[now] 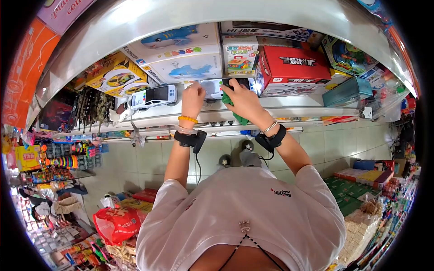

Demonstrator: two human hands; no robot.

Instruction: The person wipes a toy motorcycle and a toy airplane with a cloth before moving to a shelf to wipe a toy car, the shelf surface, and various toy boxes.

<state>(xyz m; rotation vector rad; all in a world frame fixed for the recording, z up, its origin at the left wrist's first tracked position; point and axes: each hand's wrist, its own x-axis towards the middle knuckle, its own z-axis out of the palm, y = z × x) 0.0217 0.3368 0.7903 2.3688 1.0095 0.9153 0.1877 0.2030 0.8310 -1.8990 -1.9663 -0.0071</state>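
Steadying a toy car (211,89) on the shelf (294,102) – one hand at each part of the body.

Resting at the car's left end, the left hand (193,98) has its fingers bent down, probably to keep the body from sliding; whether they clamp it or merely touch, the view does not show. The right hand (246,103), slightly apart from the left, grips a bunched green cloth (228,100) against the car – the likely reason being a soft layer between fingers and surface – with the loose end hanging over the shelf edge. The car sits lengthwise along the shelf, in front of the shark boxes (192,67) and left of the red box (294,67); a second toy car (153,95) stands to its left.
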